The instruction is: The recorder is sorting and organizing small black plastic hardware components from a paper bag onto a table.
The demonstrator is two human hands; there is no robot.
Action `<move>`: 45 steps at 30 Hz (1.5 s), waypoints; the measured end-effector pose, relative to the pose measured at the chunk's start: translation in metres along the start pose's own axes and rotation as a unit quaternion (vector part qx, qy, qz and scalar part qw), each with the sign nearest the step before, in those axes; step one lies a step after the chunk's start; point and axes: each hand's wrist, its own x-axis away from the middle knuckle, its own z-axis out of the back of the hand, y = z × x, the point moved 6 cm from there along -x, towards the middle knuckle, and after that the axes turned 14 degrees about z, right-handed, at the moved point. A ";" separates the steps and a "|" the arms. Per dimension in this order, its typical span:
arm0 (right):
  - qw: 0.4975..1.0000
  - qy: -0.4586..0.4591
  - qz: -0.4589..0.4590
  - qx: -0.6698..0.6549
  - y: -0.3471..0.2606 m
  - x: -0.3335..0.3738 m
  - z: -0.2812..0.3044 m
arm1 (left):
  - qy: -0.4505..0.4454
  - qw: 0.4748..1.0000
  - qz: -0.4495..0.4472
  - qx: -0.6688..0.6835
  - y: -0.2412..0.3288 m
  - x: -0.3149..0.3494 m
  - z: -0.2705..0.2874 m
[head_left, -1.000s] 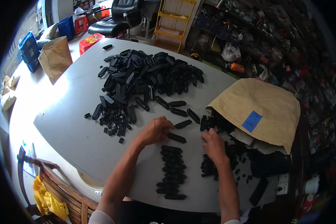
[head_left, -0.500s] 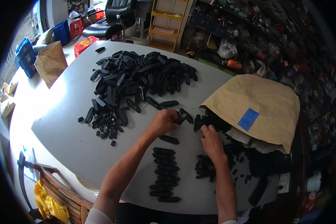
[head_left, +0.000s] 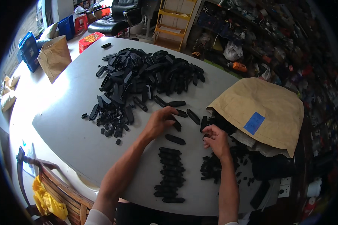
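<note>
One black casing (head_left: 177, 126) has moved nearer; I see my half-curled left hand (head_left: 160, 122) holding it, seemingly for steadiness, my right hand (head_left: 217, 141) pinching a small dark part (head_left: 205, 136).

pale grey table (head_left: 75, 127), black parts (head_left: 154, 69) on the table, tan sack (head_left: 270, 99) with blue patch (head_left: 254, 123) on the table's right, yellow-patterned red box (head_left: 90, 42) beyond the table

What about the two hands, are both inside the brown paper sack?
No, both the left hand and the right hand show outside the sack, over the grey table.
</note>
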 end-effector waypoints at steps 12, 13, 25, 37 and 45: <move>0.996 0.015 0.083 -0.037 -0.030 -0.035 -0.055 | 0.122 0.920 -0.143 -0.345 0.006 0.014 -0.001; 0.995 0.018 0.090 -0.037 -0.027 -0.038 -0.060 | 0.119 0.922 -0.136 -0.344 0.005 0.013 -0.002; 0.984 0.026 0.176 0.008 -0.038 -0.047 -0.077 | 0.126 0.923 -0.157 -0.328 0.003 0.010 0.001; 0.974 -0.041 0.210 0.069 -0.040 -0.047 -0.070 | 0.114 0.927 -0.166 -0.317 0.006 0.014 0.000; 0.963 -0.084 0.191 0.171 -0.040 -0.055 -0.067 | 0.092 0.925 -0.169 -0.327 0.004 0.010 -0.003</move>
